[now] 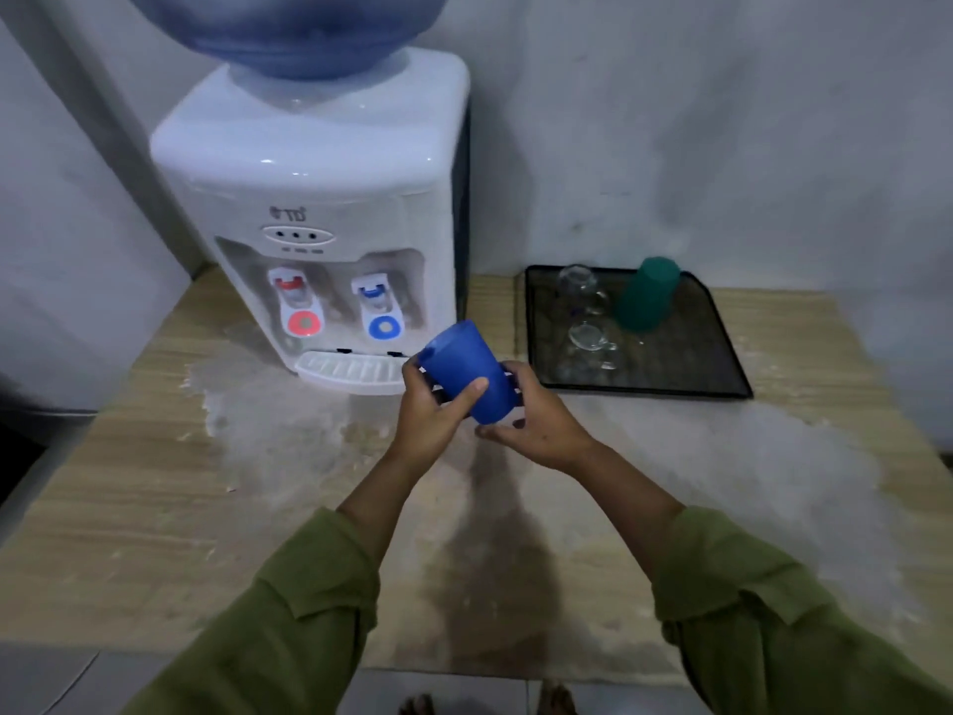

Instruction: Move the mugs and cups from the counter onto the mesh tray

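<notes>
olive sleeves lowest in frame. left hand and right hand both wrapped a tilted blue cup, held above the counter in front of the dispenser's drip tray. beyond, to the right, the mesh tray carried two clear glass mugs and an upturned green cup. water dispenser stood at the back.
</notes>
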### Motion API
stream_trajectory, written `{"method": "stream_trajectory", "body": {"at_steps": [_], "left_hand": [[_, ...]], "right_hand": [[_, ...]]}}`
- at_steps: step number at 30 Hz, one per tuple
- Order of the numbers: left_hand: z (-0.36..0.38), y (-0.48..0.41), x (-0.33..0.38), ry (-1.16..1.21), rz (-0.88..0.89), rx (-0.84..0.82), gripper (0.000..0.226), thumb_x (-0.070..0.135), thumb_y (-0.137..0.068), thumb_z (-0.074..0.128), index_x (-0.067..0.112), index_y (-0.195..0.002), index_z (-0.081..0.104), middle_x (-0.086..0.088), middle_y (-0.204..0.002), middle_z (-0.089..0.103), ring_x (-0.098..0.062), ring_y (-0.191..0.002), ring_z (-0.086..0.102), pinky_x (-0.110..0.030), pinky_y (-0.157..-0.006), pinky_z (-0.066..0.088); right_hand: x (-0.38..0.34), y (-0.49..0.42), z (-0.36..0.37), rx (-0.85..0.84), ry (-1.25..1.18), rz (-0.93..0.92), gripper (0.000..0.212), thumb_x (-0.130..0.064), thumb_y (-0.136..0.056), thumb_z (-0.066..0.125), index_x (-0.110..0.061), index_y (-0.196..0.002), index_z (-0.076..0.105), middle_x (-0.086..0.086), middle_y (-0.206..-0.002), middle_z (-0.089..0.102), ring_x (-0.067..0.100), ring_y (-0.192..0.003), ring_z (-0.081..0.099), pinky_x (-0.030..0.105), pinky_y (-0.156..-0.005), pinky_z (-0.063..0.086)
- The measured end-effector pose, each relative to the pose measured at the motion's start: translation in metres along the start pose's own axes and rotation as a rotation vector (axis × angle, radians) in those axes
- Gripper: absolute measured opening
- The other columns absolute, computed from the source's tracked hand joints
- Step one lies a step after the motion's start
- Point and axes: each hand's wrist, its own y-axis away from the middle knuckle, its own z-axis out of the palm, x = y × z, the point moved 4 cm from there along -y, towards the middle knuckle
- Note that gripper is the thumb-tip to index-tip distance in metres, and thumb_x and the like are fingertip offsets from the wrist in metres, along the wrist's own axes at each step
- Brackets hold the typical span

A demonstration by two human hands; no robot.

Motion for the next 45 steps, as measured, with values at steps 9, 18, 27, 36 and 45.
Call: {"method": "stream_trajectory", "body": {"at_steps": [9, 18, 27, 36, 45], "left_hand": [[0.077, -0.015, 0.003, -0.062, -0.057, -0.139, 0.034, 0.044, -0.089, 0.052, 0.034, -0.120, 0.043, 0.011, -0.118, 0.052, -0.011, -0.118, 0.050, -0.032, -0.095, 0.042], [0.119, -0.023, -0.019, -0.838, -0.033, -0.427, 0.081, 0.052, -0.082, 0.059, 0.019, -0.147, 0.023, -0.003, -0.160, 0.011, -0.020, -0.147, 0.009, -0.036, -0.119, 0.015], [0.137, -0.025, -0.020, -1.189, -0.015, -0.559, 0.085, 0.056, -0.086, 0.051, 0.018, -0.149, 0.010, 0.000, -0.161, -0.001, -0.018, -0.147, -0.009, -0.050, -0.119, 0.015], [0.136, -0.024, -0.030, -1.225, -0.043, -0.557, 0.093, 0.061, -0.080, 0.055, 0.019, -0.150, 0.010, 0.002, -0.161, -0.004, -0.016, -0.147, -0.010, -0.048, -0.118, 0.017], [0.136, -0.027, -0.031, -1.234, -0.034, -0.553, 0.091, 0.061, -0.081, 0.053, 0.022, -0.150, 0.009, 0.004, -0.161, -0.002, -0.016, -0.147, -0.011, -0.049, -0.118, 0.018]], "right_hand": [[0.030, 0.026, -0.100, 0.474, -0.062, -0.068, 0.065, -0.018, -0.075, 0.076, -0.011, -0.125, 0.035, -0.001, -0.119, 0.044, 0.006, -0.097, 0.052, 0.001, -0.071, 0.045], [0.071, 0.033, -0.185, 0.796, 0.168, 0.080, 0.058, -0.017, -0.079, 0.070, -0.006, -0.127, 0.041, 0.017, -0.131, 0.040, 0.026, -0.116, 0.048, 0.036, -0.098, 0.045], [0.101, 0.009, -0.204, 0.528, 0.436, 0.259, 0.064, -0.016, -0.076, 0.070, -0.012, -0.130, 0.036, 0.016, -0.131, 0.048, 0.036, -0.119, 0.046, 0.047, -0.094, 0.046], [0.112, -0.016, -0.204, 0.348, 0.584, 0.339, 0.055, -0.021, -0.085, 0.065, -0.013, -0.130, 0.036, 0.018, -0.132, 0.045, 0.036, -0.124, 0.040, 0.045, -0.093, 0.047], [0.116, -0.024, -0.207, 0.312, 0.621, 0.363, 0.057, -0.029, -0.088, 0.059, -0.015, -0.137, 0.034, 0.019, -0.135, 0.042, 0.036, -0.126, 0.038, 0.047, -0.090, 0.049]]}}
